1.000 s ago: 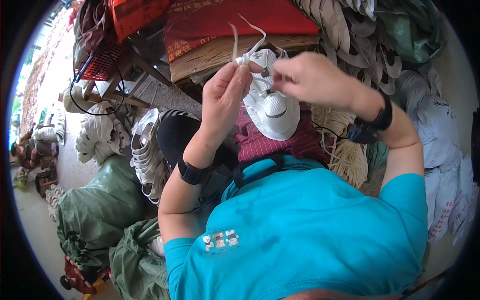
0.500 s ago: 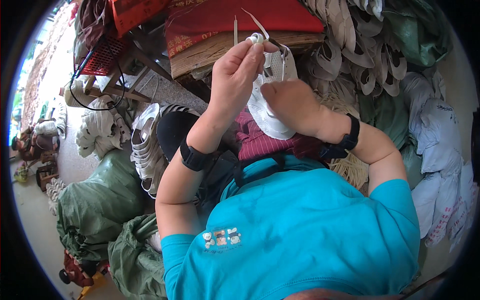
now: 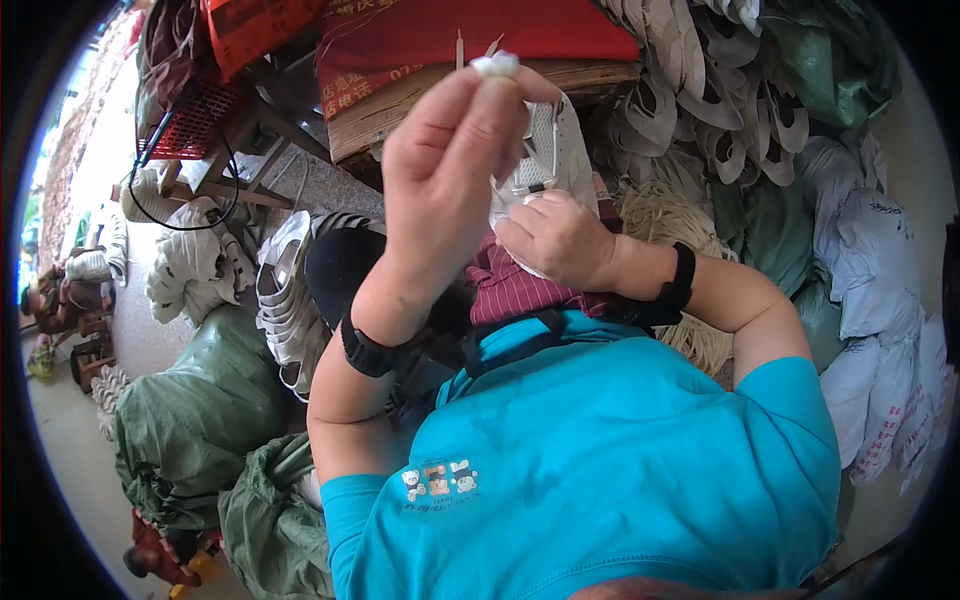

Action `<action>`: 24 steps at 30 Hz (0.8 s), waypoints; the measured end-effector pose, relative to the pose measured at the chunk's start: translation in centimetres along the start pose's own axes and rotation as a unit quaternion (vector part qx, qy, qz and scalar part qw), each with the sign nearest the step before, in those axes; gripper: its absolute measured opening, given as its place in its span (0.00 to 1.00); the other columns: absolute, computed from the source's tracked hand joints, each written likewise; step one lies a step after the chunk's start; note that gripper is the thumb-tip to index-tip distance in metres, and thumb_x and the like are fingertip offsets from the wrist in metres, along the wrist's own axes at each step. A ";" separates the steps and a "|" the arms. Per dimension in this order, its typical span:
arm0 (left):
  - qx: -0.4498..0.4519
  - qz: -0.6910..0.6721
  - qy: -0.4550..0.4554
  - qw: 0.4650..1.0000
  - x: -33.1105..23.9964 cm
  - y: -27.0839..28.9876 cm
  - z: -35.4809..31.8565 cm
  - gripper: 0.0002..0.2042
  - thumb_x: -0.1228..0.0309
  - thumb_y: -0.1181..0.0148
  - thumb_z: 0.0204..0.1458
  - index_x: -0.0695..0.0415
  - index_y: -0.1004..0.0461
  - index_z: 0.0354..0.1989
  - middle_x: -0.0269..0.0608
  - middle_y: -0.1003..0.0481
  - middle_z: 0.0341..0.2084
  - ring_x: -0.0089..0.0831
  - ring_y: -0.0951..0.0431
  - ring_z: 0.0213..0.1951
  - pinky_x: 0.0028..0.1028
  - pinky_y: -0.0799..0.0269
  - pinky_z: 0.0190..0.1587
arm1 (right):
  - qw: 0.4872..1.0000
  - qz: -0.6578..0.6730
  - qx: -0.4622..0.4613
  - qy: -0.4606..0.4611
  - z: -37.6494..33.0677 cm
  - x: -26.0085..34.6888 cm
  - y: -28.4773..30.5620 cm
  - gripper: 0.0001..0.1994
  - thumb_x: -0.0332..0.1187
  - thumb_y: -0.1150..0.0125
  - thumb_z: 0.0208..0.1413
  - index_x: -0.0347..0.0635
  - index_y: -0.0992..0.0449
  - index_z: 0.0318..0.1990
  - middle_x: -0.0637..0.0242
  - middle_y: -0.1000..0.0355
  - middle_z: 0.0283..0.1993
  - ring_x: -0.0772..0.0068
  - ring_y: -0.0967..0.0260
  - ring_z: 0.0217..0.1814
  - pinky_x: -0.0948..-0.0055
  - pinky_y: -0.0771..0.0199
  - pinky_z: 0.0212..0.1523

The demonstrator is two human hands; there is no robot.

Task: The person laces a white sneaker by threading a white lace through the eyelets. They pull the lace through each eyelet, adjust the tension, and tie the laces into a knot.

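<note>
Shoe workshop: stacked white shoe uppers, bundled soles, stuffed green sacks.

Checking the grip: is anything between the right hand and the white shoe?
Nothing visible. The right hand rests directly on the white shoe; the left hand, raised in front, pinches a white lace end.

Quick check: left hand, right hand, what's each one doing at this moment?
Left hand: closed, pinching white lace ends at its fingertips.
Right hand: closed, gripping the white shoe.
</note>
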State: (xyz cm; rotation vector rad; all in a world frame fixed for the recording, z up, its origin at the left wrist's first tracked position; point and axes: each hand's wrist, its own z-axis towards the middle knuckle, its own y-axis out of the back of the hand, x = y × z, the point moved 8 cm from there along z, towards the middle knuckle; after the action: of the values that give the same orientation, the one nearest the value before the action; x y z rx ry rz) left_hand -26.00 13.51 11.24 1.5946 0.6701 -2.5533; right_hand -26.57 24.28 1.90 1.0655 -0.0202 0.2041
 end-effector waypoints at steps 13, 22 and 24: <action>-0.057 -0.077 0.019 0.995 0.5 3.3 -0.6 0.14 0.67 0.55 0.70 0.64 0.26 0.48 0.29 0.32 0.26 0.13 0.44 0.21 0.18 0.41 0.29 | 0.959 0.189 -0.159 -0.140 2.2 -4.7 5.9 0.09 0.26 0.41 0.58 0.38 0.25 0.46 0.59 0.24 0.38 0.59 0.23 0.42 0.68 0.23 0.42; -0.022 -0.073 0.011 0.997 -0.5 2.4 -1.4 0.14 0.67 0.57 0.70 0.63 0.26 0.46 0.33 0.30 0.27 0.14 0.42 0.21 0.19 0.40 0.29 | 0.707 0.651 -0.030 -0.275 4.5 -8.5 0.5 0.13 0.36 0.42 0.66 0.38 0.26 0.51 0.69 0.24 0.42 0.81 0.27 0.45 0.77 0.28 0.48; -0.043 -0.088 0.018 0.995 -0.7 2.6 -1.8 0.14 0.66 0.56 0.70 0.63 0.27 0.46 0.33 0.30 0.26 0.15 0.41 0.22 0.19 0.41 0.28 | 0.712 0.660 0.042 -0.234 5.2 -7.8 0.2 0.16 0.41 0.44 0.67 0.37 0.25 0.52 0.72 0.25 0.43 0.85 0.30 0.46 0.81 0.30 0.49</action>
State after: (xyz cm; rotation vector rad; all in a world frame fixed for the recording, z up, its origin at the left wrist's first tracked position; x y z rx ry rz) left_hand -23.43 11.74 10.33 1.6256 0.9511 -2.5779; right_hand -33.85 18.62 3.67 0.9912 -1.2881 1.2378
